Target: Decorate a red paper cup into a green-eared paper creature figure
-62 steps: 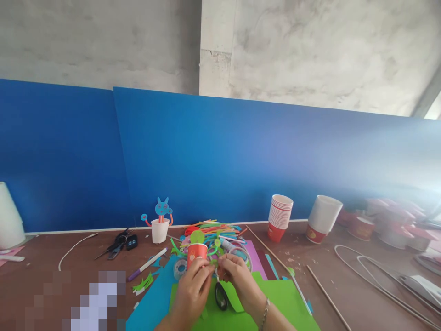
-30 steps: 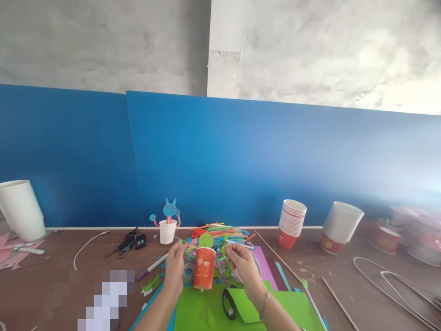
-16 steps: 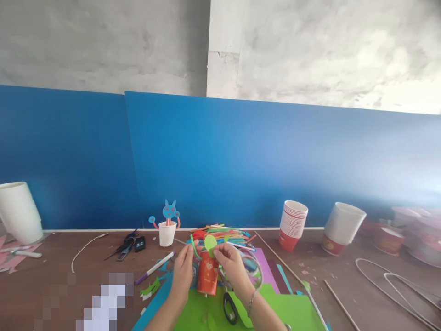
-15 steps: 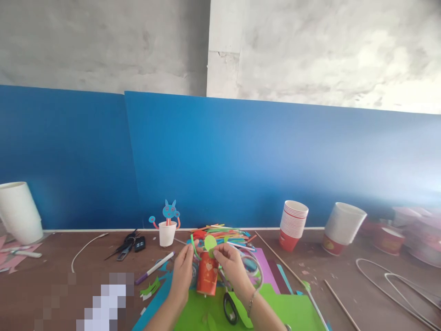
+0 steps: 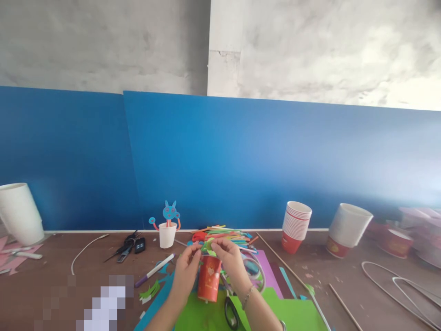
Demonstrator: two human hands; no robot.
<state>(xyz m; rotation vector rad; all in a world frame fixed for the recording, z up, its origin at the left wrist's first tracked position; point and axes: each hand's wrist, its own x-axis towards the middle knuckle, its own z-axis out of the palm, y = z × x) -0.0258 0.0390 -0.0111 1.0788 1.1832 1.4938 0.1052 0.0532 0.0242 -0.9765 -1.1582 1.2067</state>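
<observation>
A red paper cup (image 5: 209,279) with pale hearts hangs between my hands, a small tip poking from its lower end. Light green cut paper (image 5: 208,247) stands at its upper end. My right hand (image 5: 230,259) pinches this green paper between thumb and fingers. My left hand (image 5: 186,272) is closed beside the cup's upper left edge; whatever its fingertips hold is hidden. Below lie green paper sheets (image 5: 282,312) and black-handled scissors (image 5: 232,313).
A white cup with a blue paper cat figure (image 5: 168,212) stands at the back. Coloured strips (image 5: 234,236), a roll of tape (image 5: 253,271) and a marker (image 5: 155,270) lie around. Stacked paper cups (image 5: 295,225) and a wooden stick (image 5: 344,305) are to the right.
The green paper has sunk lower and tilted over at the cup's top. My fingers have drawn closer together above it, and the green strip at my left hand is no longer plainly visible.
</observation>
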